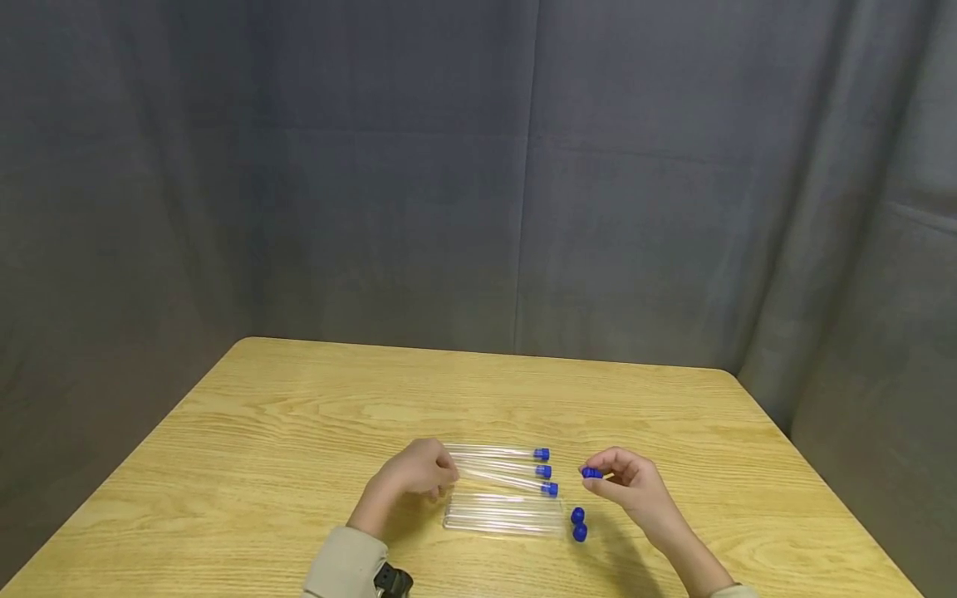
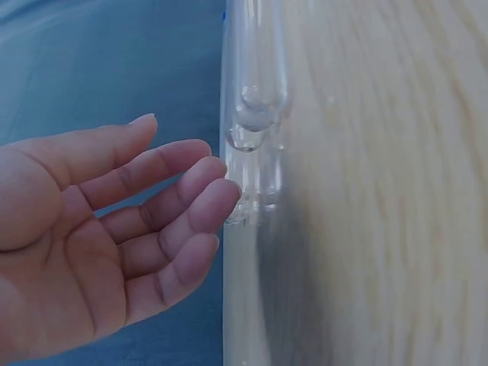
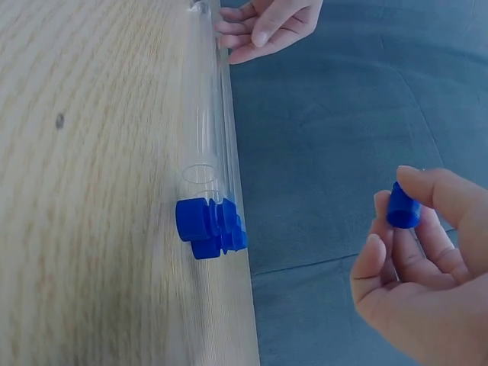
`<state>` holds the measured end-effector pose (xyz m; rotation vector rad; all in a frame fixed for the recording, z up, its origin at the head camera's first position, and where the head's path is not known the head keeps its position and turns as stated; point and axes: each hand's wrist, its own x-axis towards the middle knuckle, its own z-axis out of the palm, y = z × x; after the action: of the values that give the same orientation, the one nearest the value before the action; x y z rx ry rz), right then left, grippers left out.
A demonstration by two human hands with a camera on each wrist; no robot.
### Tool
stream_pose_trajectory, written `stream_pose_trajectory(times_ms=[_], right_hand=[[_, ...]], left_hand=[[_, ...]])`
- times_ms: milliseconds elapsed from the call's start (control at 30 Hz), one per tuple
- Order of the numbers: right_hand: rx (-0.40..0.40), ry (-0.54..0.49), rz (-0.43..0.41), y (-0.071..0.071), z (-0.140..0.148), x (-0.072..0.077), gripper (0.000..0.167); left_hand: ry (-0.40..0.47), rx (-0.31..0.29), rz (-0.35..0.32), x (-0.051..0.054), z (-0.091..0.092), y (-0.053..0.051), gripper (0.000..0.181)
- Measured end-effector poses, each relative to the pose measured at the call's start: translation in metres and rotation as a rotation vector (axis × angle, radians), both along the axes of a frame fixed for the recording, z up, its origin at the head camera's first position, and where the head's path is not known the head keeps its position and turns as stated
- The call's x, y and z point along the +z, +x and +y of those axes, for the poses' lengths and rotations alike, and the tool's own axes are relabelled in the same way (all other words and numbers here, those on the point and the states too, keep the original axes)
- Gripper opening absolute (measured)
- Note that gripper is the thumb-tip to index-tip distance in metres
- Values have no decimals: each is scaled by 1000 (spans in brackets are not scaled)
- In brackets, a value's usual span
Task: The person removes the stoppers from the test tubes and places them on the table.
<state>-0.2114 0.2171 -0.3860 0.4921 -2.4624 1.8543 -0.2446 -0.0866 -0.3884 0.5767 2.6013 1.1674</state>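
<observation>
The right hand [image 1: 631, 490] pinches a blue cap [image 1: 591, 473] between thumb and fingers; the left hand [image 1: 420, 468], loosely bent and seemingly empty, is beside the rounded ends of three clear test tubes [image 1: 501, 466]. These are capped, blue ends toward the table [image 1: 262, 498]'s right edge. Farther from its far edge, clear uncapped tubes [image 1: 504, 515] apparently remain, two loose caps [image 1: 579, 525] beside them.

R sleeve [image 1: 735, 591] cropped, capped tubes [image 1: 508, 467] prob. part-hidden
</observation>
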Motion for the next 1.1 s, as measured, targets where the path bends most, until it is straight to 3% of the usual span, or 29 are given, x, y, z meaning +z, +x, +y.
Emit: stream_pose_trajectory(times_ms=[267,467,667,933,1100], right_hand=[[12,31,-11,-3,-1,0,30],[26,37,-42,-9,-1,-2,28],[-7,71,-78,-14,-1,-6,29],[-30,225,-10,-19,-4,-11,19],[14,265,15,-22,-2,-14,16]], left_hand=[[51,3,-1,2,-2,0,19],[50,1,-12,2,-3,-2,19],[52,-8,-19,2,-4,-2,21],[98,0,-54,2,-5,-3,22],[162,-1,-85,5,-6,-2,23]])
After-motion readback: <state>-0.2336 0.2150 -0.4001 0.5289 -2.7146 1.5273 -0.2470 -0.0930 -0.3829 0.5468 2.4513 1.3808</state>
